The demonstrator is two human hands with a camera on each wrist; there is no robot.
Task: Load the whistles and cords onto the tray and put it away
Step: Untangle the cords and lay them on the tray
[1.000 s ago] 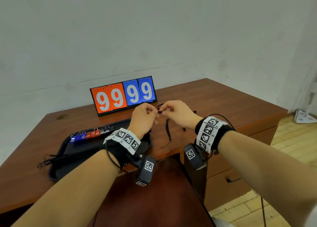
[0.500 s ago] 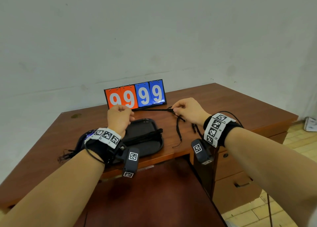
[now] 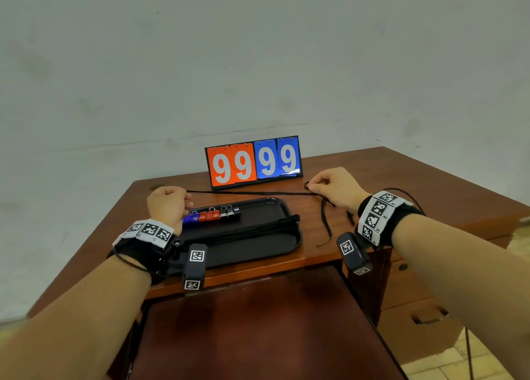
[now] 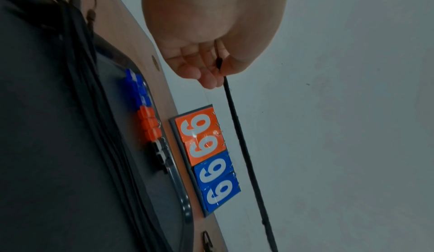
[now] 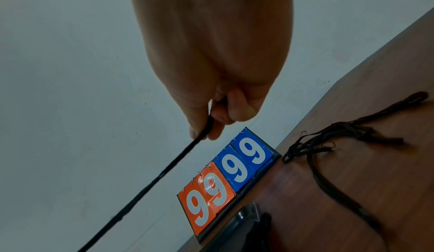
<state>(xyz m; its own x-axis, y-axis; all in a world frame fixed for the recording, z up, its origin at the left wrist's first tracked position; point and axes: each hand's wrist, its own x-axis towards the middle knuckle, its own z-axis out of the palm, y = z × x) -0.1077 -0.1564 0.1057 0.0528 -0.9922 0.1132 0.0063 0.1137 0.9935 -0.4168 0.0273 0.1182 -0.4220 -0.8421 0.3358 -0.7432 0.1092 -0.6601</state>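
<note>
A black cord [image 3: 252, 193] is stretched taut in the air above the black tray [image 3: 275, 204]. My left hand [image 3: 169, 204] pinches its left end [image 4: 220, 66]; my right hand [image 3: 332, 187] pinches the right end [image 5: 206, 126]. On the tray lie a row of blue, red and black whistles [image 3: 212, 215] along the far rim and a bundle of black cords [image 3: 258, 229] across the middle. More loose cords [image 3: 327, 219] lie on the desk right of the tray, below my right hand [image 5: 328, 144].
An orange and blue flip scoreboard [image 3: 253, 161] reading 99 99 stands behind the tray against the wall. The wooden desk [image 3: 430, 184] has drawers at the right [image 3: 424, 316] and a knee space in front of me.
My hands, close together a second ago, have pulled apart sideways, drawing the cord out straight over the tray. The head view has shifted left, so the tray sits nearer the middle.
</note>
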